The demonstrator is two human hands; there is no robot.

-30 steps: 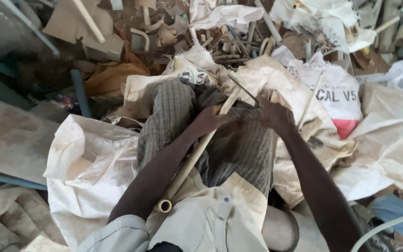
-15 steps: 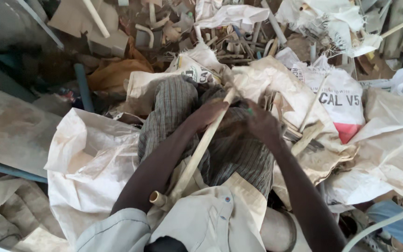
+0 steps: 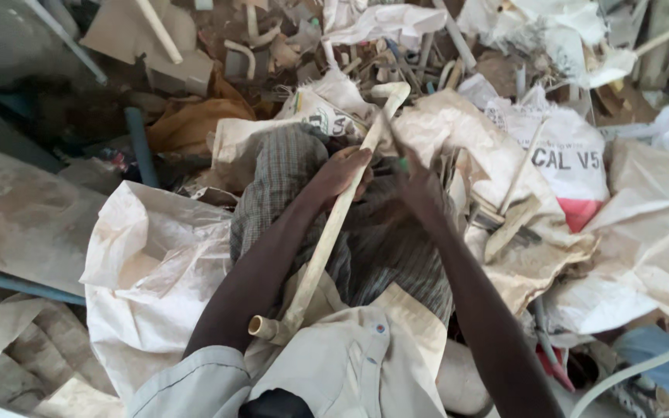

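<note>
The left hand (image 3: 340,175) is seen closed around a long cream plastic pipe (image 3: 327,236), gripped about its upper middle; a second ago the grip sat nearer the top end, so the pipe has been drawn further out across the lap. The right hand (image 3: 420,182) has been lifted to the pipe's upper part, fingers curled, though whether anything is held cannot be told. The pipe's lower end, with its small side fitting (image 3: 261,327), lies by the beige shirt (image 3: 350,364). White woven sacks (image 3: 149,263) and scattered pipe offcuts (image 3: 427,58) are spread around
</note>
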